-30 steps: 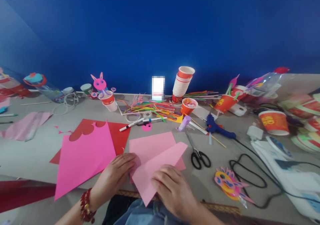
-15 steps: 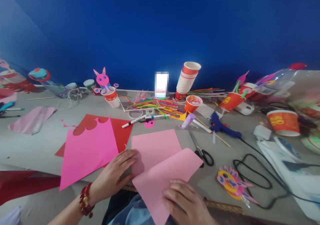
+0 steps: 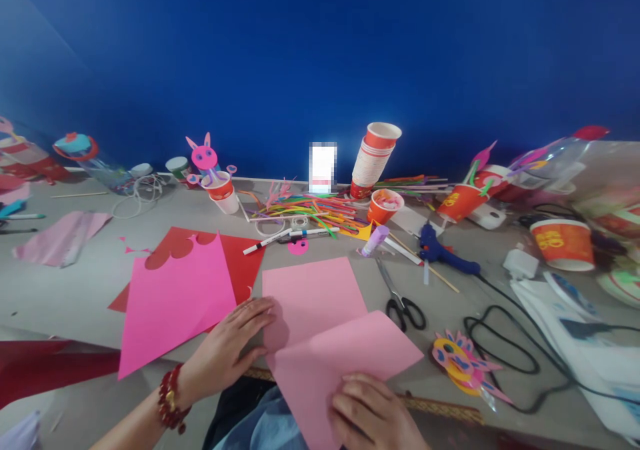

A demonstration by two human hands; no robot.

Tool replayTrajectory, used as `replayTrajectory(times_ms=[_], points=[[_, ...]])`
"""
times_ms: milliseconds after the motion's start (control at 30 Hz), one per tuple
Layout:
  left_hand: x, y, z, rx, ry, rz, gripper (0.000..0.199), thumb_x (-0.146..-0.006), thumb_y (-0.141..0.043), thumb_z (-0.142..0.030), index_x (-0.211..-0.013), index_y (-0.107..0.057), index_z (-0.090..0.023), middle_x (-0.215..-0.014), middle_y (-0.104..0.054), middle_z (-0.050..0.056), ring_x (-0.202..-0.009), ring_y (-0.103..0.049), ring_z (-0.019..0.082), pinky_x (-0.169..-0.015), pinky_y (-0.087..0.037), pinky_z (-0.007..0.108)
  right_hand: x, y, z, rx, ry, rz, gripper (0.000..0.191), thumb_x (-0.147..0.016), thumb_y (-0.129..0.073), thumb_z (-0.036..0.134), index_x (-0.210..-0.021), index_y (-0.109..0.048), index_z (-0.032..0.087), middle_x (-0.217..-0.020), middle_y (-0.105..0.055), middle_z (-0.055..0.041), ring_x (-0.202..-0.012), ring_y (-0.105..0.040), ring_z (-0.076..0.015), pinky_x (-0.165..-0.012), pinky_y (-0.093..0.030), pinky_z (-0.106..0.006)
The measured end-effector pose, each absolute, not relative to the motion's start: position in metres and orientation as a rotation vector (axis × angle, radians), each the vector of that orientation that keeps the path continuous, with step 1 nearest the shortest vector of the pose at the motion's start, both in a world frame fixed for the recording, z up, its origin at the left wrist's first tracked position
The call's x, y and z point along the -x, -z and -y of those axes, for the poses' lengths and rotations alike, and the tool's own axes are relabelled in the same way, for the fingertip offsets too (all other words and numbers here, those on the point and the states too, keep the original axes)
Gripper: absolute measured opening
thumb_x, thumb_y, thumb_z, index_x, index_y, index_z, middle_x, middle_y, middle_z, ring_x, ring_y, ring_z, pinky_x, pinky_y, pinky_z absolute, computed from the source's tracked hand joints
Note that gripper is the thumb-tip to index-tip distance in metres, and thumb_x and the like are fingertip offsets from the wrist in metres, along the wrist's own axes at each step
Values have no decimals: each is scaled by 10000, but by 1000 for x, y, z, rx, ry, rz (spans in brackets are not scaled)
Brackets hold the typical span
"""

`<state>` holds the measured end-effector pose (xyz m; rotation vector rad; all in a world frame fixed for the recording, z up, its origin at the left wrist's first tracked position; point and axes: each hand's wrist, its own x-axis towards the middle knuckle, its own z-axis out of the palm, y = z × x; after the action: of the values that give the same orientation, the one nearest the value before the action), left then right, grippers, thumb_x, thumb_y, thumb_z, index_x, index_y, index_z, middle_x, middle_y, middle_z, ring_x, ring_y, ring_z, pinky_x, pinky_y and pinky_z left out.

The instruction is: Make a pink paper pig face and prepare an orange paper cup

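Just behind the left hand (image 3: 239, 340), there is worn a bracelet (image 3: 168, 410) of dark red beads with one gold-coloured piece (image 3: 171, 398), and, below this hand, black clothing (image 3: 233, 407) beside blue clothing (image 3: 273, 425).

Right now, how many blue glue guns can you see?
1. The blue glue gun lies right of the light pink paper, a bit farther back than the black-handled scissors. Another could be hidden in the clutter.
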<state>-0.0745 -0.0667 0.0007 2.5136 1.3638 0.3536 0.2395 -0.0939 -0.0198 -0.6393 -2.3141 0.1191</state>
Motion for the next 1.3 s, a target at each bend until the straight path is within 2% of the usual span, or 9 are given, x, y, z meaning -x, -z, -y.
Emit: replayTrajectory(times_ms=[200, 400, 633, 767, 933, 1100, 1200, 1233, 1300], points=[[73, -4, 66, -2479, -343, -1363, 504, -920, -526, -230, -1413, -423, -240, -1494, -433, 90, -1380, -400, 248, -1125, -393, 439, -237, 16, 94, 646, -118, 2337, 296, -981, -417, 121, -896, -681, 223, -861, -734, 6, -811, -629, -126, -905, -515, -285], [72, -5, 67, -2458, -330, -1373, 492, -926, -510, -213, -1408, -413, -226, -1498, -424, 90, -1389, -384, 247, -1132, -384, 441, -237, 13, 95, 575, -152, 2369, 264, -995, -440, 172, -933, -691, 225, -835, -733, 22, -756, -613, -111, -885, -502, -264], [73, -4, 67, -2402, -275, -1375, 505, -939, -507, -240, -1425, -372, -247, -1524, -379, 77, -1415, -336, 244, -1156, -349, 447, -246, 25, 99, 596, -114, 2339, 251, -1008, -461, 184, -931, -695, 231, -850, -734, 53, -822, -617, -77, -1071, -390, -259], [72, -5, 66, -2427, -242, -1376, 498, -935, -505, -235, -1419, -388, -252, -1524, -382, 63, -1410, -343, 245, -1162, -339, 448, -250, 20, 95, 591, -70, 2371, 273, -1011, -443, 180, -931, -697, 240, -958, -744, 35, -946, -628, -91, -1143, -319, -333], [71, -9, 66, -2479, -165, -1356, 459, -939, -500, -237, -1391, -424, -247, -1525, -378, 61, -1403, -344, 247, -1153, -349, 455, -258, 8, 91, 582, -52, 2373, 201, -980, -525, 178, -901, -697, 248, -950, -750, 75, -920, -639, -90, -1197, -201, -472], [64, -20, 57, -2497, -220, -1339, 326, -945, -467, -202, -1264, -528, -227, -1405, -505, 77, -1305, -448, 246, -1124, -368, 469, -266, 3, 88, 595, -37, 2417, 187, -976, -525, 192, -923, -694, 251, -977, -753, 51, -941, -644, -99, -1183, -255, -444], [50, -23, 44, -2490, -261, -1404, 226, -961, -430, -210, -1117, -593, -195, -1258, -597, 90, -1202, -516, 239, -1072, -411, 446, -269, 3, 86, 584, -21, 2482, 275, -1007, -427, 178, -1046, -693, 239, -1053, -745, 5, -1012, -634, -111, -1129, -364, -341], [44, -23, 39, -2511, -289, -1432, 236, -960, -436, -223, -1135, -587, -177, -1262, -593, 107, -1211, -508, 246, -1064, -415, 441, -269, 3, 85, 595, -16, 2491, 295, -1011, -409, 175, -1080, -689, 233, -1072, -742, -4, -1028, -630, -114, -1099, -398, -303], [33, -19, 30, -2620, -313, -1421, 348, -957, -456, -262, -1283, -523, -160, -1398, -503, 132, -1319, -417, 276, -1104, -361, 467, -269, 5, 85, 625, -21, 2498, 298, -1014, -406, 190, -1110, -685, 234, -1103, -734, -8, -1044, -624, -118, -1046, -444, -258]])
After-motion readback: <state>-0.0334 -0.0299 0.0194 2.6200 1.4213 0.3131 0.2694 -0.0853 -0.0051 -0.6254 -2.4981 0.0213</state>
